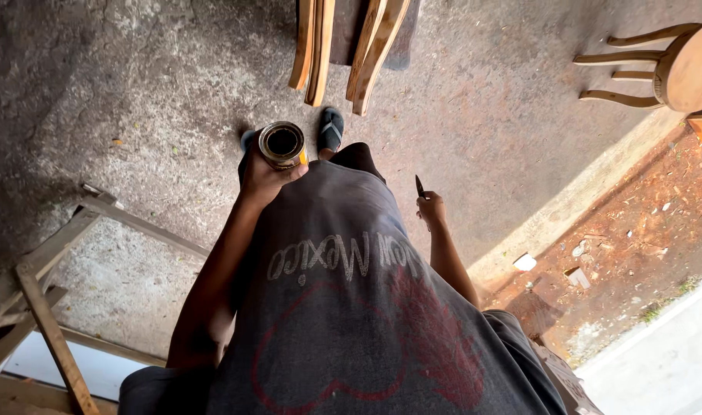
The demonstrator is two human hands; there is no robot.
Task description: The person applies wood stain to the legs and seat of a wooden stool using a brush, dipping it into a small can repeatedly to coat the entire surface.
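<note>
I am looking down my own front, over a grey printed shirt. My left hand (265, 175) is raised in front of my chest and grips a small open metal can (282, 144) with dark liquid inside. My right hand (432, 207) hangs lower at my side, closed on a thin dark pointed tool (419, 185) whose tip sticks up; I cannot tell whether it is a brush or a blade. One sandalled foot (331, 127) shows on the concrete floor (159, 92) just past the can.
Curved wooden chair parts (343, 46) stand ahead of my feet. An unfinished wooden stool (674, 65) lies on its side at the upper right. A rough timber frame (47, 300) stands at the lower left. Reddish dirt with rubble (635, 238) borders the floor on the right.
</note>
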